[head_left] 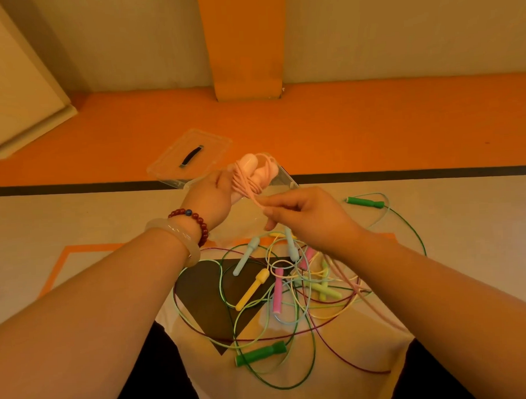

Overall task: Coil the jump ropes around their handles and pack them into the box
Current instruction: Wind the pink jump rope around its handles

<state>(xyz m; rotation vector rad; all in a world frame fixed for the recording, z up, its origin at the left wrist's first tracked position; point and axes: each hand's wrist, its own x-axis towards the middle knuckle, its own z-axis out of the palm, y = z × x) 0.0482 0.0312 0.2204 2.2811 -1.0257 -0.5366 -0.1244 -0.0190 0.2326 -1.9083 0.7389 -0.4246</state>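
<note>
Tension looks like the point of this step. The left hand [209,198] is curled round the pair of peach handles [254,169], held together above the floor and just in front of the clear box [286,176]. The right hand [304,215] pinches the peach rope [257,199] between thumb and fingertips, close to the bundle.

To wind it well, I would feed each turn snug beside the one before and let the cord slide through the pinch. The handles should stay parallel so the coils cannot slip off their ends. The loose tail [357,288] runs down past the right wrist into the tangle of ropes [288,288] on the floor and could snag there, so lifting it free first seems wise.

Several tight wraps already cross the handles' middle, and their rounded tops stand out above. The rope is thin, smooth and pale peach-pink. The lid [191,151], with its black grip, lies on the floor beyond the box.
</note>
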